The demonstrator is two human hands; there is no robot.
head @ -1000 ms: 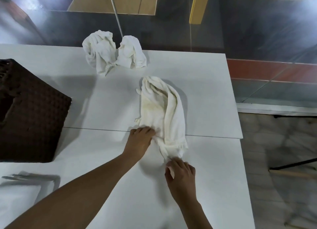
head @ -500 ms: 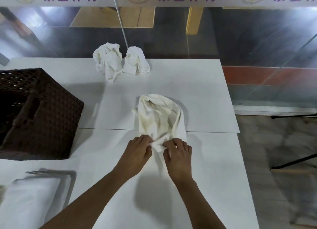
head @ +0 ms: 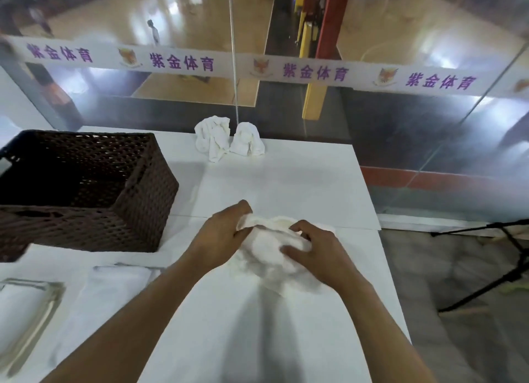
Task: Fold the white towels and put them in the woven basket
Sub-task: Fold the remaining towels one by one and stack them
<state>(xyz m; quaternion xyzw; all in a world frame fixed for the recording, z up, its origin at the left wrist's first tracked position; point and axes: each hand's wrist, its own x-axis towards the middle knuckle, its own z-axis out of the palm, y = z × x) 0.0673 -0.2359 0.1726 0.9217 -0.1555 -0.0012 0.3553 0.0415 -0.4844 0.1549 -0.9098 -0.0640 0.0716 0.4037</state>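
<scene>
Both hands hold one bunched towel [head: 272, 248] on the counter [head: 286, 182], likely to find its edges for folding. Left hand [head: 220, 236] fingers pinch a corner; right hand [head: 312, 253] fingers curl into the cloth. The basket [head: 137, 210] stands left, within reach.

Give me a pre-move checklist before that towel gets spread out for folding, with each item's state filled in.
1. Left hand grips the towel: ok.
2. Right hand grips the towel: ok.
3. Towel flat and ready to fold: not ok, it is bunched up.
4. Bare table beyond the hands: ok.
5. Woven basket upright, open top: ok.
6. Two crumpled towels at the far edge, apart from this one: ok.
</scene>
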